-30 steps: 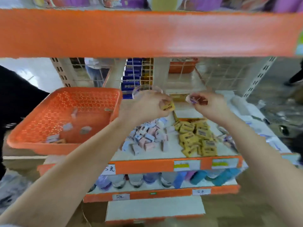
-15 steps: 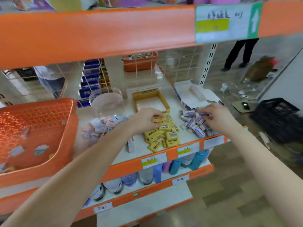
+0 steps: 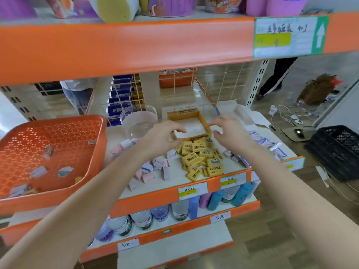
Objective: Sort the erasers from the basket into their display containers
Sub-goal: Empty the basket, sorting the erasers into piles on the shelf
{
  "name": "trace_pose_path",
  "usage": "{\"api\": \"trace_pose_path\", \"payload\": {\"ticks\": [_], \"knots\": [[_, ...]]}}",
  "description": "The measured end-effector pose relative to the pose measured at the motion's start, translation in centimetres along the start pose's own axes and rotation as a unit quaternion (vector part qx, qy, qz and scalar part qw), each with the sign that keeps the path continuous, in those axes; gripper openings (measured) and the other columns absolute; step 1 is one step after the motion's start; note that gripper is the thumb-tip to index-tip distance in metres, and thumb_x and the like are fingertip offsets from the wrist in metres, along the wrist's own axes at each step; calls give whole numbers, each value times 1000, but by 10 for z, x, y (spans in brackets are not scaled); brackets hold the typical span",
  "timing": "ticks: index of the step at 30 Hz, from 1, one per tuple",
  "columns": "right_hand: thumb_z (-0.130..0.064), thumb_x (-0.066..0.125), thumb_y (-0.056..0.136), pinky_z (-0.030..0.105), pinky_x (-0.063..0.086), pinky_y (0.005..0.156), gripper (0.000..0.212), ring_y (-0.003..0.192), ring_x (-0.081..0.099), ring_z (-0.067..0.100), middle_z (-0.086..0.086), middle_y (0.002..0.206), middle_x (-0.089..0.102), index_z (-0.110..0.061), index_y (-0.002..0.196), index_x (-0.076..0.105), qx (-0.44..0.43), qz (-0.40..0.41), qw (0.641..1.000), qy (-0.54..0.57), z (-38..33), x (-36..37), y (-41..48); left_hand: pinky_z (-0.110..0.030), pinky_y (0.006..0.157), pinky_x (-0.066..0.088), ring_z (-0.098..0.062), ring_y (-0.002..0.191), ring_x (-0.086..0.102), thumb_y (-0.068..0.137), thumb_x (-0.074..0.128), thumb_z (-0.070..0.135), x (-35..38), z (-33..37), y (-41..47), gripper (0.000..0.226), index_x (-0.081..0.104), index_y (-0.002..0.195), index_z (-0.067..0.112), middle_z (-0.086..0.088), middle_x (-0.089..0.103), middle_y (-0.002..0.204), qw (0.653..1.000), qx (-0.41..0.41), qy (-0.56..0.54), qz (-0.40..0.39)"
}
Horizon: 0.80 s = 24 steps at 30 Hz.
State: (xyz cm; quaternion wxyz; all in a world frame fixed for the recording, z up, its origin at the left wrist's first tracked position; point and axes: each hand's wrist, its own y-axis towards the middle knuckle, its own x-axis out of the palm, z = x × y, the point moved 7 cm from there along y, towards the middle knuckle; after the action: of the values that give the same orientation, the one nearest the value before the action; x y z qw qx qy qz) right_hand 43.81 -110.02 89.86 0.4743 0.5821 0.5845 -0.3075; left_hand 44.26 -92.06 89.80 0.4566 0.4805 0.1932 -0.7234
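While you stand at the orange-edged shelf (image 3: pixel 151 199), the orange basket (image 3: pixel 58 133) sits at its left end, tilted, with a few loose erasers (image 3: pixel 38 171) lying in its near part. Behind the middle of the shelf a clear round container (image 3: pixel 138 123) stands just left of an open yellow cardboard box (image 3: pixel 183 112), whose white floor shows bare. Your left hand (image 3: pixel 165 134) reaches to the box's near-left corner, with the forefinger lying over that corner and the thumb outside it; whether those fingers pinch the cardboard cannot be told. Your right hand (image 3: pixel 231 131) hovers at the box's near-right corner, its fingers curved and apart, holding nothing. Between your forearms, right in front of the box, the yellow 2B erasers (image 3: pixel 200 158) lie in a heap on the shelf. Left of them, partly under your left forearm, the pink and lilac erasers (image 3: pixel 153 167) are scattered in their own heap. Beyond your right wrist, toward the shelf's right end, the blue-and-white erasers (image 3: pixel 262 142) form a third loose group, blurred.
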Motion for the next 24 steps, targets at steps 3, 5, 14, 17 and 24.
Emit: {"api": "trace_pose_path", "payload": {"ticks": [3, 5, 14, 17, 24], "knots": [[-11, 51, 92, 30, 37, 96, 33, 119, 48, 22, 5, 124, 56, -19, 121, 62, -59, -5, 998, 6, -52, 15, 13, 1, 73, 33, 0, 97, 50, 88, 61, 15, -27, -20, -21, 30, 64, 117, 22, 8, 61, 118, 999, -25, 2, 36], [-9, 51, 91, 30, 38, 92, 34, 116, 50, 23, 5, 121, 58, -18, 121, 63, -97, -8, 995, 15, -87, 26, 20, 2, 78, 32, -3, 100, 52, 86, 60, 7, -47, -33, -37, 31, 65, 117, 13, 3, 63, 118, 997, -40, 11, 71], [-7, 48, 91, 26, 36, 93, 35, 117, 49, 21, 8, 125, 56, -16, 123, 61, -226, -82, 969, 55, -222, 80, 32, -7, 68, 35, -8, 80, 56, 83, 64, 5, -117, -105, -138, 29, 68, 111, 13, 5, 55, 99, 968, -176, 47, 171], [-4, 51, 88, 26, 40, 90, 35, 110, 54, 22, 7, 119, 61, -15, 116, 66, -275, -94, 954, 71, -258, 95, 29, -16, 67, 46, -7, 78, 53, 85, 64, 8, -127, -134, -178, 28, 67, 111, 19, 3, 57, 102, 954, -240, 40, 176], [-7, 53, 89, 22, 39, 90, 31, 106, 55, 16, 2, 117, 61, -17, 115, 67, -314, -100, 942, 53, -303, 112, 28, -23, 80, 40, -15, 103, 56, 85, 67, 12, -134, -178, -233, 34, 64, 118, 19, 2, 60, 116, 926, -348, 37, 141]]}}
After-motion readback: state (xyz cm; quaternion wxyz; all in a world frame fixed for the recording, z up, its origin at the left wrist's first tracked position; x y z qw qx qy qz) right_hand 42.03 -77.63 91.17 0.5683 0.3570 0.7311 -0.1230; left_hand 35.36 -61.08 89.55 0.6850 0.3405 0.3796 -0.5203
